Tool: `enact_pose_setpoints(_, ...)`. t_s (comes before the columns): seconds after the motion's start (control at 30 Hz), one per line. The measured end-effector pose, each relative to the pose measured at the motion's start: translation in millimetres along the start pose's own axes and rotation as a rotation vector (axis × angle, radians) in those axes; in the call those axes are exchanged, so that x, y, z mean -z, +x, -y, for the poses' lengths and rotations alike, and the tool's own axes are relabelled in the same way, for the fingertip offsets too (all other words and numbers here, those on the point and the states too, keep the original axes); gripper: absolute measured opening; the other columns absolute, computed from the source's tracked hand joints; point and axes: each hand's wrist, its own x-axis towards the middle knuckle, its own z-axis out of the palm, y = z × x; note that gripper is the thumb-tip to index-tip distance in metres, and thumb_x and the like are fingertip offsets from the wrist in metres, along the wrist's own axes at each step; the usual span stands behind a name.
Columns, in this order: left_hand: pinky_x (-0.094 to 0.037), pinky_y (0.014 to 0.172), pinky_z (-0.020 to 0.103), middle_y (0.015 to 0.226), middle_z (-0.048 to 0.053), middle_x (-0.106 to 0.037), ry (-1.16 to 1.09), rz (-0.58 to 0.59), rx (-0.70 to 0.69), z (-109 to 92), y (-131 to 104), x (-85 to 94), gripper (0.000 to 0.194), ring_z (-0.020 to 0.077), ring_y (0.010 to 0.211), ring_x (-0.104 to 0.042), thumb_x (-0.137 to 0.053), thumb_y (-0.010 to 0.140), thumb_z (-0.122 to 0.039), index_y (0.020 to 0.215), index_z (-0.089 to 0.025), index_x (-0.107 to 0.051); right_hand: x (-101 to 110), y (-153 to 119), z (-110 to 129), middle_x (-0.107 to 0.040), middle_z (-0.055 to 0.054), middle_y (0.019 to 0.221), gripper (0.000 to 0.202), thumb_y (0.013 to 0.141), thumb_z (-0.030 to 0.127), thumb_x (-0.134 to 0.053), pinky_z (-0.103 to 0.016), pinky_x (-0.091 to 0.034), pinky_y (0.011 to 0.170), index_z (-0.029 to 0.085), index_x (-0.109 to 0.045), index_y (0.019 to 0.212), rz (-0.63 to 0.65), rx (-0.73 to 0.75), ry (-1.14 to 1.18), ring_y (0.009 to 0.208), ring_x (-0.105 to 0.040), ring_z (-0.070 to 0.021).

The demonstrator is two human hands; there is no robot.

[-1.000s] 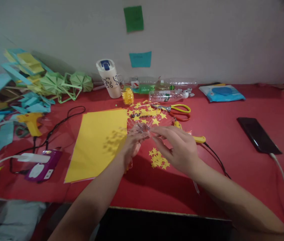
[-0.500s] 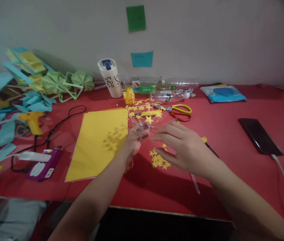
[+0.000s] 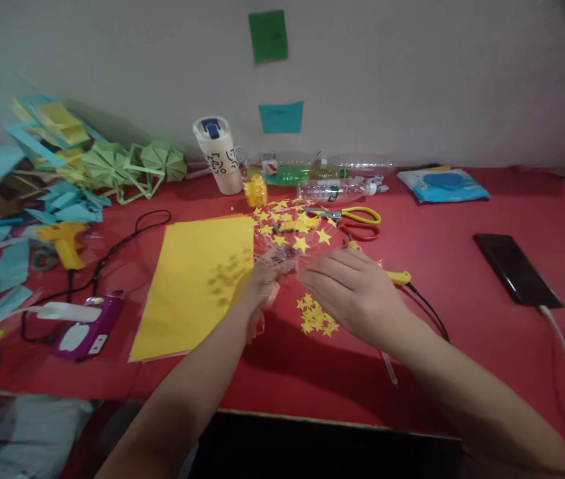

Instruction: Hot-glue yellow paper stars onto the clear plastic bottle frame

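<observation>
"How does the left hand sit?"
"Forearm angled up from the lower left, fingers wrapped round a clear plastic piece; star-tipped strips fan out beyond them."
"Where is that piece?"
"Above the red table, near the right edge of the yellow paper."
"And the right hand?"
"It slants in from the lower right, back upward, fingers bent and bunched close beside the plastic. Whether they pinch anything, I cannot tell. Loose stars lie near its thumb side."
</observation>
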Motion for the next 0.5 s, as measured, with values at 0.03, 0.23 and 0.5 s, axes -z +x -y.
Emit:
enact_pose_setpoints(0.03,-0.045,0.064,0.023,0.078,0.001,-0.068,-0.002,0.001,0.003,0.4,0.3,0.4,0.038,0.0097,0.064,-0.057,-0.087,0.049,-0.021,0.081,-0.017,-0.068,0.1,-0.2,-0.7,-0.073,-0.005,0.085,0.022,0.095,0.010,-0.048,-0.027,-0.044,0.068,0.013,-0.069,0.089,-0.021,0.007,-0.011,0.077,-0.059,-0.0154)
enact_pose_setpoints(0.23,-0.044,0.062,0.024,0.067,-0.003,-0.065,0.000,-0.024,0.029,4.1,2.0,2.3,0.034,0.0099,0.060,-0.056,-0.087,0.047,-0.020,0.074,-0.019,-0.066,0.4,-1.6,-3.0,-0.073,-0.006,0.080,0.017,0.092,0.009,-0.053,-0.028,-0.046,0.064,0.012,-0.069,0.093,-0.110,-0.001,-0.050,0.072,-0.060,-0.0152)
enact_pose_setpoints(0.5,-0.043,0.066,0.027,0.072,-0.001,-0.066,0.027,0.016,0.013,4.4,-0.1,0.1,0.033,0.0128,0.066,-0.058,-0.085,0.052,-0.022,0.079,-0.020,-0.066,0.3,0.3,-0.6,-0.075,-0.006,0.088,0.019,0.093,0.009,-0.050,-0.029,-0.054,0.072,0.016,-0.068,0.093,-0.095,-0.131,0.167,0.081,-0.068,-0.0150)
